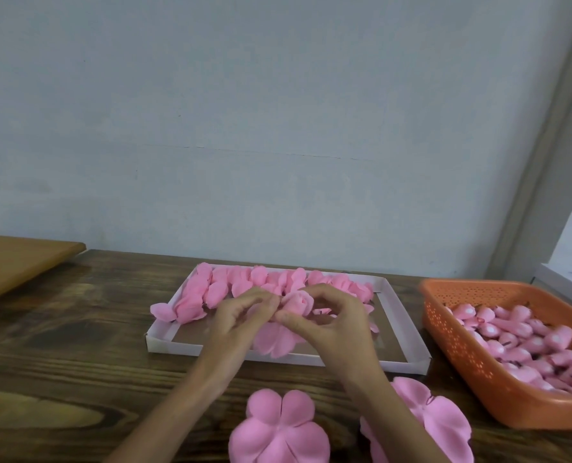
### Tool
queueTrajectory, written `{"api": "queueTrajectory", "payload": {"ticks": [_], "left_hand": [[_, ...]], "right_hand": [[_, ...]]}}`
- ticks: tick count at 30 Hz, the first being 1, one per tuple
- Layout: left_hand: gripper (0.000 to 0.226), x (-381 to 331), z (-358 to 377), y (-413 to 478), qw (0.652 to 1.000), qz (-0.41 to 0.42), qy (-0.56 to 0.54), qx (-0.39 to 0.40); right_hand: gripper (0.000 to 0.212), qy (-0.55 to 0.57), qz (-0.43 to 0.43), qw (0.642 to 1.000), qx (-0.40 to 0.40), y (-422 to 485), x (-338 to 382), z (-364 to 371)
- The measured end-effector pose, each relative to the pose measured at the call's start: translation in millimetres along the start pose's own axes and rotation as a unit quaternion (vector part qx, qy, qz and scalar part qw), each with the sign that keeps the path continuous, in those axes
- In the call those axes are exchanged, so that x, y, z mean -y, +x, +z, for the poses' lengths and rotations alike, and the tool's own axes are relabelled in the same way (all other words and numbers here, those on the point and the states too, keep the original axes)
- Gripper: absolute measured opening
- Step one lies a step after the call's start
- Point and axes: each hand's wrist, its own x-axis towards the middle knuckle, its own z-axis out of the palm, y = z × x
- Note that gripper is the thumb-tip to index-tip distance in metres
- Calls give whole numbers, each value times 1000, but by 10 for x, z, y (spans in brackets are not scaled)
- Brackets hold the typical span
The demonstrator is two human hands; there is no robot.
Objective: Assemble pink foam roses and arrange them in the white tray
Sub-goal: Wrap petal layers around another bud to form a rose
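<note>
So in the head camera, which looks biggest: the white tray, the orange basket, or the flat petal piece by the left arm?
1. White tray, the widest.
2. Orange basket, nearly as big but cut off at the edge, so unsure.
3. Petal piece, clearly the smallest, though nearest the camera.

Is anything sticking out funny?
Yes. One pink rose at the left end of the row hangs over the white tray's left wall, partly outside, while the other roses lie inside.

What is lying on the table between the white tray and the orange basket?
Nothing: in the head view, the wooden table is bare between the white tray and the orange basket.
</note>
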Motion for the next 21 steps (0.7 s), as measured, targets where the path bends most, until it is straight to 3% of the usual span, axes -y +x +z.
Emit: {"api": "queueTrajectory", "payload": {"ticks": [5,10,16,21], "left_hand": [[36,46,1,-13,999,-5,-39,-6],[33,41,7,36,995,-30,-83,-39],[35,110,15,24,985,-85,-115,-101],[32,69,50,8,988,-51,-90,-111]], "right_hand": [[26,23,-1,1000,-9,0,21,-12],[23,52,-10,998,-34,13,29,-56],[21,111,-10,993,37,-1,14,-52],[25,86,-24,993,72,-12,4,-40]]}}
